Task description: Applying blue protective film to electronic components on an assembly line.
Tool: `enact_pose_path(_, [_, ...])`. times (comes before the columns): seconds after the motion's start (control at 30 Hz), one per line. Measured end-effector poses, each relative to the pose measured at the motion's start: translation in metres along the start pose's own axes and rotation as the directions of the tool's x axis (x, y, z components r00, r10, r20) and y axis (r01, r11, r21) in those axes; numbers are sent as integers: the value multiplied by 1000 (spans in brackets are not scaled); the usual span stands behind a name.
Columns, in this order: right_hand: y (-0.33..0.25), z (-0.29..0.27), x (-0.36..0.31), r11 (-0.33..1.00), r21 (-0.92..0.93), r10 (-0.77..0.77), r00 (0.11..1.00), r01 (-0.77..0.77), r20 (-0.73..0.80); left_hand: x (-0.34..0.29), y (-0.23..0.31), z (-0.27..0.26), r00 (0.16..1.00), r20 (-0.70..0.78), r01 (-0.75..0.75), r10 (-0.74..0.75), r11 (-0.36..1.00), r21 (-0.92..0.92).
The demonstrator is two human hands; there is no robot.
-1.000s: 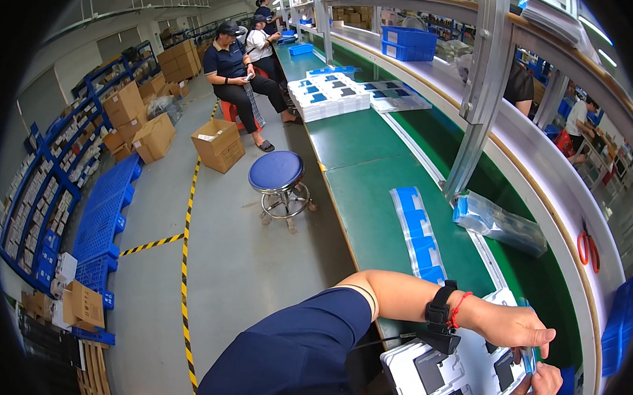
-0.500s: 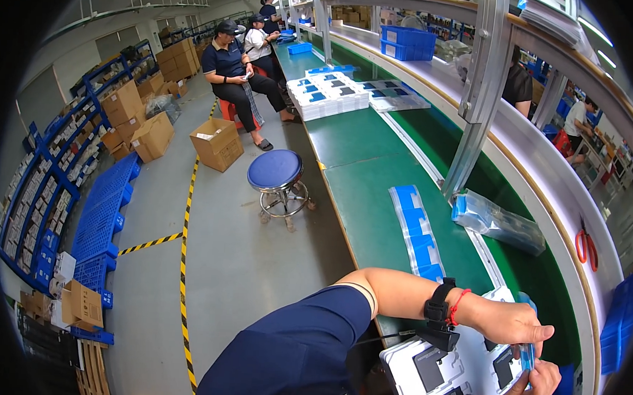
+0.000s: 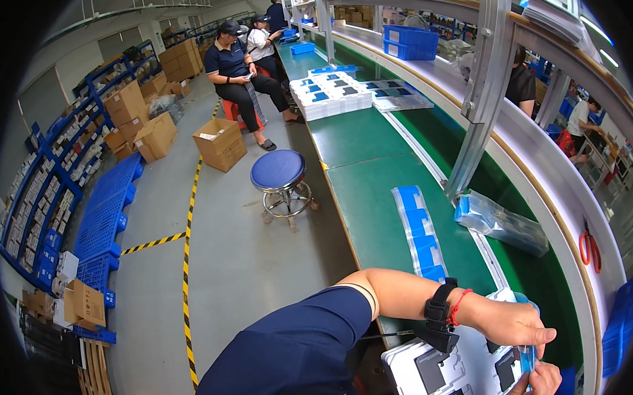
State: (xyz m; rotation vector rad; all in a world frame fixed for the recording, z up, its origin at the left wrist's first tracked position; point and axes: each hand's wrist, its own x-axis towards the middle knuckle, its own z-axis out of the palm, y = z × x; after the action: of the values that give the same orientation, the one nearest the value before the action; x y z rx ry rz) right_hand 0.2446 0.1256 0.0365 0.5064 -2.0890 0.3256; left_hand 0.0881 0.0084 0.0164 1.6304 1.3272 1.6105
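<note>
My left hand (image 3: pixel 514 325) is closed at the near right of the bench, with a black strap and a red string on its wrist. My right hand (image 3: pixel 536 391) pinches just below it. Between the two sits a small clear-and-blue plastic film piece (image 3: pixel 527 358), gripped from both ends; the fingers cover part of it. Under the hands lies a white moulded tray (image 3: pixel 402 374) with dark flat rectangular parts (image 3: pixel 430 370) in its recesses. My left forearm hides some of the tray.
Blue-and-clear film pouches (image 3: pixel 420 227) lie in a row on the green bench. Beyond are a clear plastic bag (image 3: pixel 502 223) and stacked white trays (image 3: pixel 331 99). Red-handled scissors (image 3: pixel 590 250) rest on the right shelf. A metal post (image 3: pixel 478 113) rises beside the bench; a blue stool (image 3: pixel 278 170) stands left.
The whole view has shifted very slightly. Both hands keep nearly the same place and hold on the film piece.
</note>
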Motion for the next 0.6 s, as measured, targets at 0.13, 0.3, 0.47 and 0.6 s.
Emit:
enact_pose_path(0.13, [0,0,-1,1000,-10,2,1000,-2,9,0,-2,0,1000,5,-5,5,1000,8])
enact_pose_path(0.3, [0,4,1,1000,-12,-16,999,15,-49,0,-1,0,1000,3,-25,25,1000,18])
enact_pose_path(0.47, [0,5,2,1000,-18,-22,998,21,-63,1,-2,0,999,-11,-53,54,998,30])
enact_pose_path(0.6, [0,5,3,999,-18,-28,996,27,-83,1,0,-1,1000,6,18,-18,999,40])
